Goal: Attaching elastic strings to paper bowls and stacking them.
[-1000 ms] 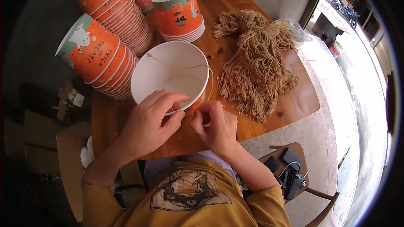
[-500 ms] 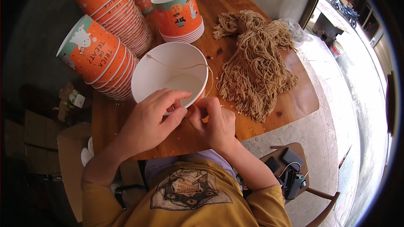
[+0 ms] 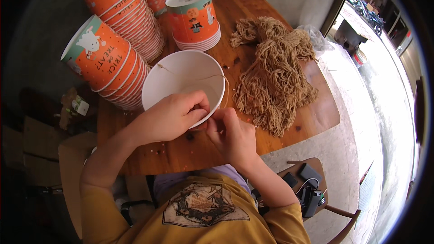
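A white-lined paper bucket (image 3: 162, 81) stands near the front of the wooden table, its mouth facing up. A thin tan cord (image 3: 212, 76) lies across its inside, passes over the right rim and runs down the outer wall toward my right hand. My left hand (image 3: 174, 115) reaches over the near rim, fingers bent together against the inner wall; what they pinch is hidden. Just outside that rim, my right hand (image 3: 233, 133) is closed, thumb and forefinger pressed together where the cord ends from sight.
Leaning stacks of orange paper buckets (image 3: 104, 56) fill the table's left side. An upside-down stack (image 3: 194, 22) stands behind the bucket. A bundle of tan cords (image 3: 275, 81) lies to the right, beside a clear plastic bag (image 3: 314, 38). Below right, a chair (image 3: 312, 165) holds dark devices.
My left hand has moved right and down into the bucket, its spread fingers now closed at the inner wall. The right hand stays near the rim, shifted slightly.
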Motion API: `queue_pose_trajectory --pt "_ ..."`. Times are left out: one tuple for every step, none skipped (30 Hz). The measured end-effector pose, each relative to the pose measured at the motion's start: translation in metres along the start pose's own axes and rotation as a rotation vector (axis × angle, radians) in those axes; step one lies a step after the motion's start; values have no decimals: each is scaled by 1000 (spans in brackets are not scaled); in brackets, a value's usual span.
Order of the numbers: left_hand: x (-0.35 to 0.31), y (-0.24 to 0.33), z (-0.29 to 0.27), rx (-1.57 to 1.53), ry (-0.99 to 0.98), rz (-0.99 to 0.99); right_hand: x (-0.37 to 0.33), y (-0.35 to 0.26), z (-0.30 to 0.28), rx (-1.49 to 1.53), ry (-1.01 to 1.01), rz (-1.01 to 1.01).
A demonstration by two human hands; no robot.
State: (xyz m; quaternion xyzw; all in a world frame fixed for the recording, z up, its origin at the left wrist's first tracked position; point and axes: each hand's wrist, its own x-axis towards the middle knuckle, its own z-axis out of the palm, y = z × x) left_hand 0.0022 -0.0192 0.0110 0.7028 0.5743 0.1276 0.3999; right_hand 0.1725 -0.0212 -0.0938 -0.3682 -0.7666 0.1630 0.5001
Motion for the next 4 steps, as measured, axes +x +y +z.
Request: queue_pose_trajectory --pt "0 -4 1 -1 6 2 3 -3 -5 0 -1 -7" --pt "-1 -11 4 178 165 167 5 -5 -12 87 -56 102" --pt "-2 -15 4 358 324 330 7 -6 -18 174 -112 210" --pt "-3 -11 3 416 369 368 8 -3 -25 307 -174 326"
